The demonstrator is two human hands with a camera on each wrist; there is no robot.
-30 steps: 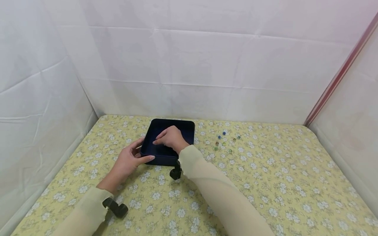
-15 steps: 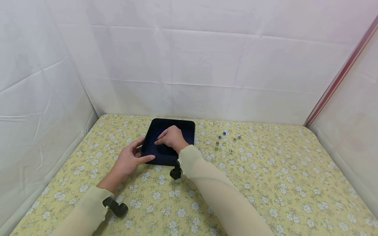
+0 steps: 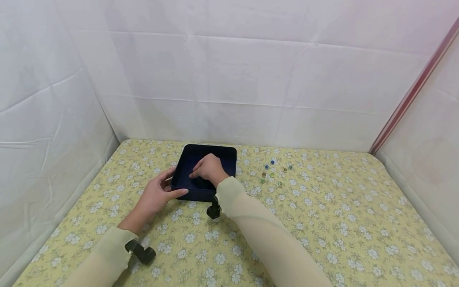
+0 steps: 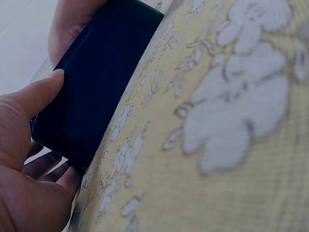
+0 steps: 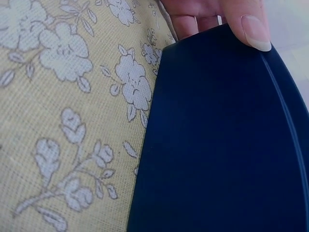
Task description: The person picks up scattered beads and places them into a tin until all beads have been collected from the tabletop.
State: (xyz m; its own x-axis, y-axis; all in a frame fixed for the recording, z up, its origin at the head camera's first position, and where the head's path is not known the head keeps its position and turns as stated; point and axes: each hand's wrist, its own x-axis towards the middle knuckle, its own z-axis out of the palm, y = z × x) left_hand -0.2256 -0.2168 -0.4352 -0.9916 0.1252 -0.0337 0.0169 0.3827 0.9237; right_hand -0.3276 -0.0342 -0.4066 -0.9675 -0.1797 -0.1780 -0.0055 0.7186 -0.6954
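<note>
A dark navy, square, shallow tray (image 3: 199,195) lies on the flowered cloth. My left hand (image 3: 156,195) grips its near left corner, thumb along the front wall and fingers around the left side. The left wrist view shows that thumb (image 4: 46,89) pressed on the tray's outer wall (image 4: 89,96). Reaching over the front rim, my right hand (image 3: 209,167) is inside the tray with bent fingers pointing down to the left. I cannot tell whether its fingertips hold something. In the right wrist view, the tray wall (image 5: 217,135) hides this hand.
Several small glass marbles lie on the cloth right of the tray, among them a blue marble (image 3: 272,162), a brown marble (image 3: 263,174) and a green marble (image 3: 262,180). White sheeting (image 3: 244,71) rises behind the table and at both sides.
My right fingertips have shifted slightly right and nearer to me inside the tray. The left hand, tray and marbles stay in place.
</note>
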